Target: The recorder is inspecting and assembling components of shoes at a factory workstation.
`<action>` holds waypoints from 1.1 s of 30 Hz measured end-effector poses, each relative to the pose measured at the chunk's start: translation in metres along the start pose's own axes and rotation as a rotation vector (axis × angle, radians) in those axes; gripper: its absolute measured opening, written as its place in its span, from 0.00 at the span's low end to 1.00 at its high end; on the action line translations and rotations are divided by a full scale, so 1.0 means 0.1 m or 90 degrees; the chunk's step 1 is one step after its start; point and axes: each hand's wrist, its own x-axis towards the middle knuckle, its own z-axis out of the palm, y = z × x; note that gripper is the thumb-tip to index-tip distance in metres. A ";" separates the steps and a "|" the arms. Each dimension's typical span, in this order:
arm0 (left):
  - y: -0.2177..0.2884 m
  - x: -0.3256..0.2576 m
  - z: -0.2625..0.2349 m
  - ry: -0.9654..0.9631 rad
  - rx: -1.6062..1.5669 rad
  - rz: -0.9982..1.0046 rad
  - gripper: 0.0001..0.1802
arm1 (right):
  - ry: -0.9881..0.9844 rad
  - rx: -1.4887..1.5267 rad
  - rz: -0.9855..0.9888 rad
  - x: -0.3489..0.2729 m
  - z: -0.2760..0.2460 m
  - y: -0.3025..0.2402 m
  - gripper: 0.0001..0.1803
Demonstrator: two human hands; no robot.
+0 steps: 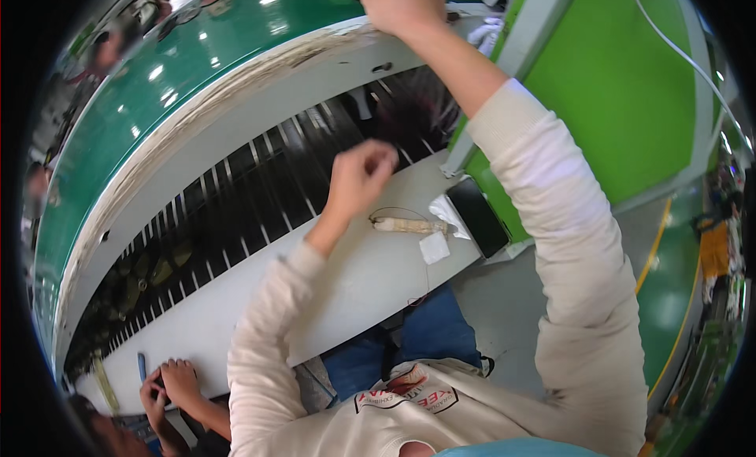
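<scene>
My left hand (362, 173) hovers over the near edge of a dark conveyor belt (295, 170) marked with pale lines. Its fingers are curled round toward the thumb, and anything pinched in them is too small to make out. My right hand (403, 7) reaches up to the far side, by the end of the green raised shelf (260, 20). Its fingertips are hidden at the picture's top edge. On the white bench (346, 280) near my left hand lie a beige wrapped stick with a thin cord (405, 225), a small white square (434, 247) and a crumpled white sheet (446, 211).
A dark flat phone-like slab (478, 217) rests at the bench's right end, against a bright green panel (614, 103). At lower left, a co-worker's hands (177, 382) work beside a blue-handled tool (142, 366). Dark pieces (150, 268) lie on the belt's left part.
</scene>
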 end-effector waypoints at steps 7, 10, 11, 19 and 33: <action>-0.41 0.70 0.46 0.029 0.371 -0.038 0.36 | -0.021 0.038 0.022 0.00 -0.10 -0.04 0.24; -0.54 0.72 0.65 -0.053 0.536 -0.027 0.31 | -0.029 0.064 -0.001 0.06 -0.04 -0.06 0.23; -0.58 0.77 0.68 -0.056 0.537 -0.034 0.31 | -0.035 0.067 0.001 0.07 -0.05 -0.03 0.23; -0.83 0.46 0.04 0.177 0.131 -0.065 0.16 | -0.023 0.056 -0.030 0.04 0.05 0.04 0.27; 0.56 -2.12 -1.63 0.500 -0.502 -0.212 0.19 | -0.101 0.008 -0.061 0.12 0.07 0.08 0.24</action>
